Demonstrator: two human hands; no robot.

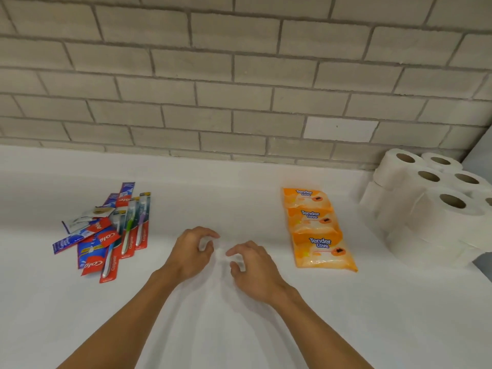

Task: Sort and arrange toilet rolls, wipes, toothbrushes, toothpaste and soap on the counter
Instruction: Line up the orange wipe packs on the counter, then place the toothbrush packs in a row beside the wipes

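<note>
Both hands hang over the middle of the white counter point(239, 182). The left hand point(190, 253) is half open, with its fingers curled and its thumb close to them. It holds nothing. The right hand point(254, 267) is half open too, fingers bent like a claw, and it holds nothing. The two hands are near each other but do not touch. I cannot tell if the fingertips touch the counter.

On the left lies a messy pile. It has toothbrushes point(130, 230) in red packs that say "Colgate". Toothpaste point(90, 258) packs in red and blue lie under and beside them, with parts of the word "Colgate" showing. A small pale sachet point(99, 212) lies on the far side of the pile; its writing is too small to read.

On the right lie three orange wipes point(318, 230) packs in a row, from far to near, each overlapping the next. Each one says "Tender Love".

In the far right corner, white rolls point(436, 206) are stacked up by the brick wall point(213, 75).
</note>
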